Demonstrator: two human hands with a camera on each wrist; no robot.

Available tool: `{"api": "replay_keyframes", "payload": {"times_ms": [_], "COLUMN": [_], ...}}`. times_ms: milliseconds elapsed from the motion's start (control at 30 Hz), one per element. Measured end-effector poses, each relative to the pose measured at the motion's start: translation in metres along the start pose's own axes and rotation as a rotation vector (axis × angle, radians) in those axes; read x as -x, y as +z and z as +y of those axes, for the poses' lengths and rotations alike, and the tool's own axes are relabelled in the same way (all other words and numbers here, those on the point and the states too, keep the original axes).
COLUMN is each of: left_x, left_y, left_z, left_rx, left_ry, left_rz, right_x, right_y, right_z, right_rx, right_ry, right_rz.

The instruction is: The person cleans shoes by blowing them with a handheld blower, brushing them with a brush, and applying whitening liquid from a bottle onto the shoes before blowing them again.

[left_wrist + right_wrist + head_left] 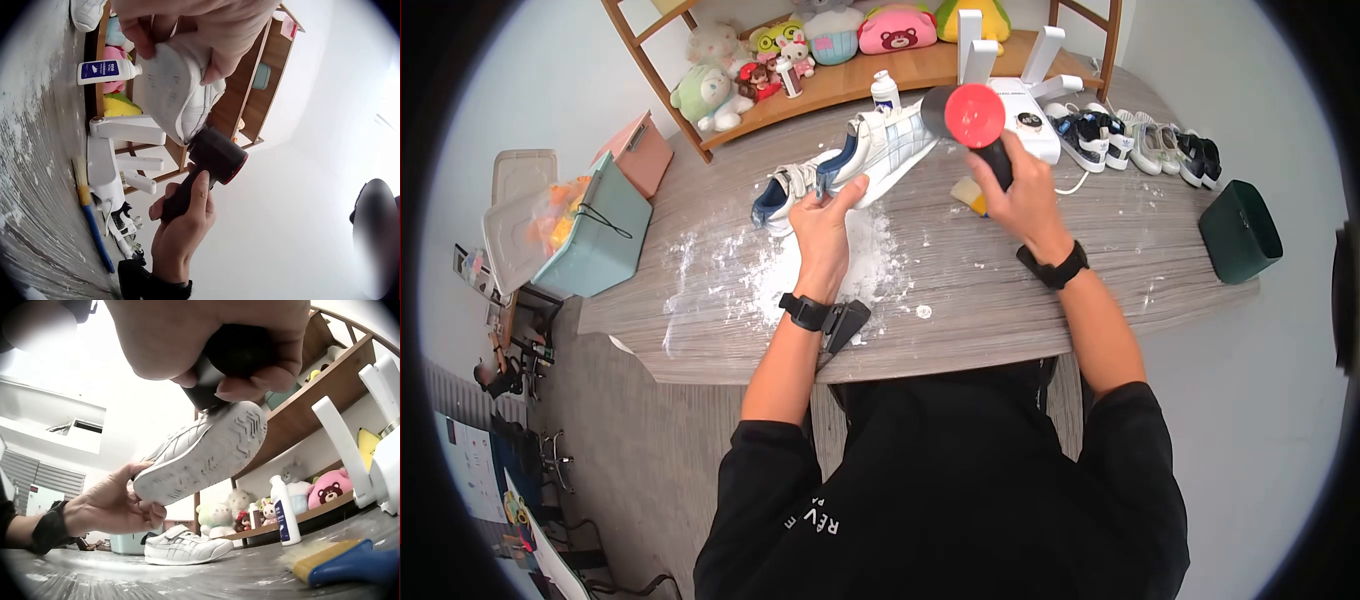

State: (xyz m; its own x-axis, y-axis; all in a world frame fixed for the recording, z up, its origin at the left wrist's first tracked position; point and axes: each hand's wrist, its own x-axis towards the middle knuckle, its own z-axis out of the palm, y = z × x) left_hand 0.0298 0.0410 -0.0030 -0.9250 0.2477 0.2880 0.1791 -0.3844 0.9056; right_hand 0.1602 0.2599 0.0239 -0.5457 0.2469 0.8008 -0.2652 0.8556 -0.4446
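My left hand (820,232) grips a white shoe (895,150) by its heel end, raised above the table with the toe pointing right. The patterned sole (206,456) shows from below in the right wrist view. In my right hand (1032,195) is a black hair dryer (215,156) with a red back end, held by the handle. Its nozzle is right at the shoe's toe. Another white shoe (184,545) with a dark blue lining stands on the table behind my left hand. A brush (337,562) with a blue handle lies below the dryer.
White powder (870,250) is scattered over the grey table (990,310). A white bottle (885,92) stands near the shelf of plush toys (897,30). Several shoes (1085,135) sit at the back right, beside a white rack (1045,55). A green bin (1240,232) stands right, a teal box (605,235) left.
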Motion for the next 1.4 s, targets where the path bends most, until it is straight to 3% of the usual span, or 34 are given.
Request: {"api": "replay_keyframes", "payload": {"times_ms": [100,167,233,367,433,500,567,600,733,800,833,933,1133,1233,1300,1400], "left_x": [-0.005,-0.002,-0.002,0.000,0.002,0.001,0.000,0.000,-0.003,0.000,-0.001,-0.003,-0.005,-0.006,-0.004,-0.001], "left_y": [-0.002,-0.003,-0.008,-0.005,0.000,0.002,-0.003,-0.006,-0.009,-0.003,-0.002,-0.008,-0.011,-0.007,-0.008,-0.008], "left_z": [-0.004,-0.005,-0.006,-0.002,0.003,0.003,-0.002,-0.006,-0.009,-0.003,-0.003,-0.005,-0.012,-0.009,-0.009,-0.009], "left_rx": [0.052,0.163,0.159,0.159,0.194,0.210,0.231,0.225,0.167,0.158,0.162,0.159,0.094,0.163,0.173,0.218], "left_ry": [-0.082,-0.144,-0.157,-0.191,-0.231,-0.253,-0.222,-0.230,-0.178,-0.193,-0.188,-0.221,-0.114,-0.141,-0.185,-0.183], "left_rz": [-0.024,-0.020,-0.041,-0.082,-0.079,-0.065,-0.094,-0.090,-0.122,-0.108,-0.111,-0.094,-0.102,-0.092,-0.069,-0.066], "right_x": [0.007,0.014,0.015,0.000,-0.001,0.005,0.012,0.014,0.003,-0.004,-0.008,-0.012,-0.006,0.004,0.014,0.024], "right_y": [0.009,0.014,0.012,0.001,-0.001,0.005,0.011,0.012,0.004,-0.004,-0.007,-0.014,-0.009,0.003,0.012,0.020], "right_z": [-0.009,-0.019,-0.015,0.003,0.005,-0.002,-0.014,-0.018,-0.006,0.006,0.009,0.014,0.002,-0.004,-0.011,-0.023], "right_rx": [-0.023,0.039,0.050,0.127,0.101,0.088,0.087,0.076,0.072,0.158,0.152,0.154,-0.077,-0.162,0.024,-0.045], "right_ry": [-0.087,-0.277,-0.267,-0.185,-0.030,-0.042,-0.274,-0.268,-0.324,-0.090,-0.056,-0.005,0.036,0.029,-0.187,-0.187], "right_rz": [-0.004,-0.180,-0.217,-0.022,-0.003,-0.010,-0.087,-0.174,-0.074,0.018,0.084,0.103,0.081,-0.029,-0.190,-0.298]}}
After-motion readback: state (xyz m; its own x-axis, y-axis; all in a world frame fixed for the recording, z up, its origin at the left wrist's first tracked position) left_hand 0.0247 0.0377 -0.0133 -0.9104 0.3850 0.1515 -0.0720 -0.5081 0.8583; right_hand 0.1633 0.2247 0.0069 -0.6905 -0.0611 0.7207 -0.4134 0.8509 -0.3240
